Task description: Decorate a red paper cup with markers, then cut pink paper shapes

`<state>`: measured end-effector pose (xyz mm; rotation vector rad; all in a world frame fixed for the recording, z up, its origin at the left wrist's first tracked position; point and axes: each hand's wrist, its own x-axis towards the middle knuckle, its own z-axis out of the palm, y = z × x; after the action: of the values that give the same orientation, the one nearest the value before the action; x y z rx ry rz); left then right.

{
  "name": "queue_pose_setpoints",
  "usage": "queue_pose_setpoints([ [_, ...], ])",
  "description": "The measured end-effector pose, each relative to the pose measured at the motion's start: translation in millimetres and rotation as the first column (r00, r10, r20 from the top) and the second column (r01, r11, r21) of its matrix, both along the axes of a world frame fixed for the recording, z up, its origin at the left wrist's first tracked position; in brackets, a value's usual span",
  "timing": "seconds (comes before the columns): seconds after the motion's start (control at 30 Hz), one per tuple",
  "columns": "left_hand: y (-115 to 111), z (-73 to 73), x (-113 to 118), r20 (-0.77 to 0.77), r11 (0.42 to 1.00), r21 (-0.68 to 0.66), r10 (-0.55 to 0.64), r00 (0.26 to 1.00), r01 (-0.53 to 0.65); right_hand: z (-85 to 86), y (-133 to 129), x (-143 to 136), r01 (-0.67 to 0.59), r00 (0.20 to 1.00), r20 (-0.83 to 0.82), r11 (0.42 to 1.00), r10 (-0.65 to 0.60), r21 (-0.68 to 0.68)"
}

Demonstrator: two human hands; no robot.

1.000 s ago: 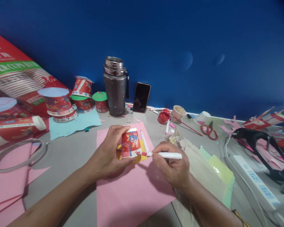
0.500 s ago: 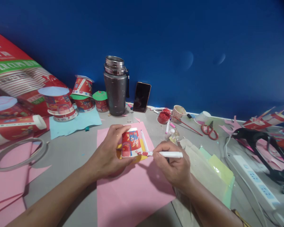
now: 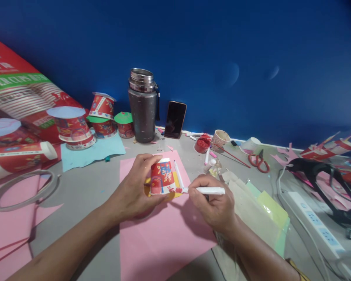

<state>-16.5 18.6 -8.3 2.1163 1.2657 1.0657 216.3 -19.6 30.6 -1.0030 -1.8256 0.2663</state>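
My left hand (image 3: pixel 140 187) is wrapped round a small red and white paper cup piece (image 3: pixel 161 176) with blue and yellow print. In my right hand (image 3: pixel 213 201) is a white marker (image 3: pixel 207 190), its red tip end pointing left at the cup's lower right edge. Both hands are over a pink paper sheet (image 3: pixel 152 249). Some yellow paper shows behind the cup, and another white marker (image 3: pixel 178 173) lies just right of it.
A dark flask (image 3: pixel 143 109) and a phone (image 3: pixel 175 119) stand at the back. Decorated cups (image 3: pixel 73 127) are stacked on the left. Red scissors (image 3: pixel 259 161), a small red pot (image 3: pixel 202 144) and a power strip (image 3: pixel 316 220) are on the right.
The marker in my right hand has shifted very slightly left. My left hand and the cup have barely moved.
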Motion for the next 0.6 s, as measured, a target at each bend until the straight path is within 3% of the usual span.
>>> queue_pose_setpoints([
  [0.33,0.9,0.4,-0.7,-0.014,1.0,-0.006,-0.012,1.0,0.012,-1.7,1.2,-1.4,-0.028,0.999,-0.015,1.0,0.028,0.004],
  [0.6,0.3,1.1,0.9,0.023,1.0,-0.024,-0.006,1.0,0.006,-0.5,1.9,3.2,0.035,0.998,-0.051,0.999,-0.035,-0.011],
])
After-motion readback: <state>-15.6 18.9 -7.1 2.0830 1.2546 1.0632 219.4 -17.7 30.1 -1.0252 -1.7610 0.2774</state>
